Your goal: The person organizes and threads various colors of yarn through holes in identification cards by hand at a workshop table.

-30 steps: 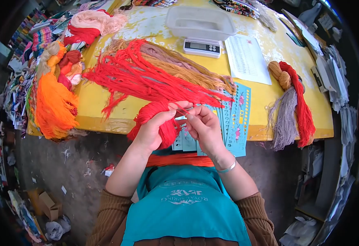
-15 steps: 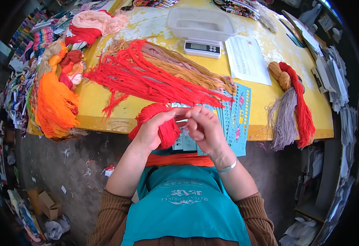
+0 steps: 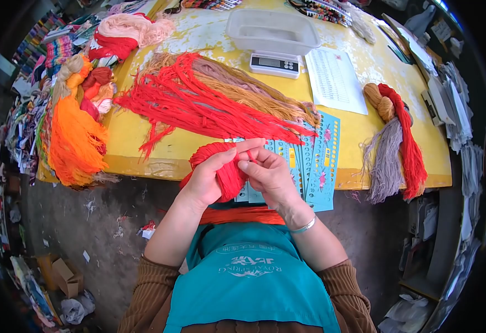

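Observation:
My left hand is wrapped round a bundled skein of red thread at the table's front edge. Against the skein's right side, my right hand pinches red strands between thumb and fingers. Both hands' fingertips nearly meet there. Beneath and beyond them lie fanned blue-green cards with punched holes. Long loose red threads spread over tan and mauve ones just past the hands. An orange-red bundle of thread stretches across my lap, above the teal apron.
A digital scale with a clear plastic tub stands at the back of the yellow table. Right of it lies a printed sheet. Knotted thread hanks hang over the edge at left and right.
My right hand has moved left and down to the skein and now pinches strands at its side. The skein has shifted slightly in my left hand.

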A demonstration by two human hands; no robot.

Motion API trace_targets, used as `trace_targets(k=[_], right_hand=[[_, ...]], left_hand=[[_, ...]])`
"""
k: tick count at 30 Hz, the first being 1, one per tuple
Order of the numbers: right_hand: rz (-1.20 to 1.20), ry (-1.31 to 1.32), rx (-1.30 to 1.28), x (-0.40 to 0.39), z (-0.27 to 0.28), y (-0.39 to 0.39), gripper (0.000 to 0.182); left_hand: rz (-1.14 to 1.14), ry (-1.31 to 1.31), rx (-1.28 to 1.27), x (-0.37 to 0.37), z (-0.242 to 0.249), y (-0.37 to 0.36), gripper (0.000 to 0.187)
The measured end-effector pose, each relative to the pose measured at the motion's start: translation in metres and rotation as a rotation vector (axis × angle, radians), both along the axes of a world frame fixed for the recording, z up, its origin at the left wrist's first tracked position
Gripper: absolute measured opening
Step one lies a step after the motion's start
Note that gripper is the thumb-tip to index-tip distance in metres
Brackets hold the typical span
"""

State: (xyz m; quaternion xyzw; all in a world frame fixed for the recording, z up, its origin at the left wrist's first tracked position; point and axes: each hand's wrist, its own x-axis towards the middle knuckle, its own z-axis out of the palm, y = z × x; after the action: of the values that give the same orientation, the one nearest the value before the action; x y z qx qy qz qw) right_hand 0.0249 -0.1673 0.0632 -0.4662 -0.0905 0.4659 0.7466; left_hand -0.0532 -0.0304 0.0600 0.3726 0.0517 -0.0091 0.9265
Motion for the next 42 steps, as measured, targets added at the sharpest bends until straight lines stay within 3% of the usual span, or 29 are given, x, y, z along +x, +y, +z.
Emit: trace_targets(k=[11,14,19,25,42], right_hand=[[-0.102,0.035,0.072,0.0,-0.011,-0.003,0.005],[-0.107,0.014,0.07,0.0,-0.012,-0.003,0.005],[-0.1,-0.054,0.091,-0.002,-0.013,-0.002,0.005],[-0.106,-0.133,0.034,-0.003,-0.015,0.0,0.004],[-0.079,0.07,0.096,0.0,-0.019,0.002,0.007]], left_hand=[[0.02,0.01,0.071,-0.006,-0.001,0.008,0.057],[0.048,0.037,-0.011,-0.008,-0.003,0.01,0.048],[0.182,0.112,0.184,-0.009,-0.001,0.009,0.038],[0.209,0.13,0.078,-0.007,-0.006,0.007,0.034],[0.219,0.112,0.117,-0.007,-0.008,0.007,0.035]])
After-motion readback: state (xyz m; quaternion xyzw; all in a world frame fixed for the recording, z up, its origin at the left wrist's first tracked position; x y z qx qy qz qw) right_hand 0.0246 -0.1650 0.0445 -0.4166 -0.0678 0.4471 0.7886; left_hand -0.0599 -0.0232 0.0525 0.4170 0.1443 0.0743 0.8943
